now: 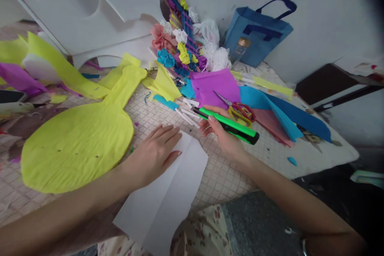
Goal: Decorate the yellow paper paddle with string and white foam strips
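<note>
My left hand (160,150) lies flat, fingers stretched out, on a folded white sheet of paper (172,200) near the table's front edge. A lengthwise crease runs down the sheet, and its lower end hangs past the edge. In my right hand (222,130) is a green and black utility knife (229,123), held above the table just right of the paper. Whether its blade is out I cannot tell. To the left lies a yellow paper-covered shape (79,144) with a round body, a narrow neck and several small holes. Thin white paper strips (186,117) lie beyond the knife's tip.
Scissors (240,112) with red and yellow handles lie beside purple paper (214,88). Blue paper (270,108) stretches to the right. At the back stand a decorated guitar shape (187,28) with paper flowers, a glass bottle (240,50) and a blue bag (258,34).
</note>
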The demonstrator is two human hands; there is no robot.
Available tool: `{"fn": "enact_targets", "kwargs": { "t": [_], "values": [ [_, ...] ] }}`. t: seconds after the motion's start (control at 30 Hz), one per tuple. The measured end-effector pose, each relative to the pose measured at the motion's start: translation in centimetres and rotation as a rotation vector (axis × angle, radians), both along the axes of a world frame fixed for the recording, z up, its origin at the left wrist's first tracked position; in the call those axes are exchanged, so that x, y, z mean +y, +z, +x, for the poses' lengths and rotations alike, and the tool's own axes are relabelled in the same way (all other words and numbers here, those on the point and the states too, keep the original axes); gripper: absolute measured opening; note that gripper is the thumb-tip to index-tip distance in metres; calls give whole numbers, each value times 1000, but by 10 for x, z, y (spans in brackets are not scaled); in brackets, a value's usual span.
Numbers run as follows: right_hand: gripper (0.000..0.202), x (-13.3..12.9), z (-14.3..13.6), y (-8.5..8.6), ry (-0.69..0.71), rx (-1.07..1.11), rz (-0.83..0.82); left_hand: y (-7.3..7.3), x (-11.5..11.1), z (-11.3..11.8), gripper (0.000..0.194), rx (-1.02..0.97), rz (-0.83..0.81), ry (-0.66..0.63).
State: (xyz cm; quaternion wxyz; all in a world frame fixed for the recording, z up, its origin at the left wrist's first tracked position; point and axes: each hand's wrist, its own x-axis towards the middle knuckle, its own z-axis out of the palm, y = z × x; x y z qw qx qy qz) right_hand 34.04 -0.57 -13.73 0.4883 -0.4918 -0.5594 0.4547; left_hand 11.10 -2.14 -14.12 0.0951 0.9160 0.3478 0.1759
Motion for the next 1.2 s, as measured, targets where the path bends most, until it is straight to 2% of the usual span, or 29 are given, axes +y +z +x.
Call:
{"fn": "enact_targets", "kwargs": {
  "t": [0.13, 0.27, 0.53, 0.77, 1.2],
  "values": [
    [39, -7, -8, 4, 170, -24, -81, -6, -21, -9, 35, -50, -21, -106],
    [38, -5, -14, 6, 257, -79, -138, -16, -24, -10, 37, -66, -1, -113],
    [39, 0, -14, 7, 296, -162, -166, -18, -24, -7, 35, -68, 6, -112],
    [37, 3, -18, 2, 315, -170, -153, -21, -25, -7, 36, -59, 34, -110],
    [38, 5, -20, 4, 342, -202, -146, -22, -25, -6, 35, -93, 19, -104]
  ]
}}
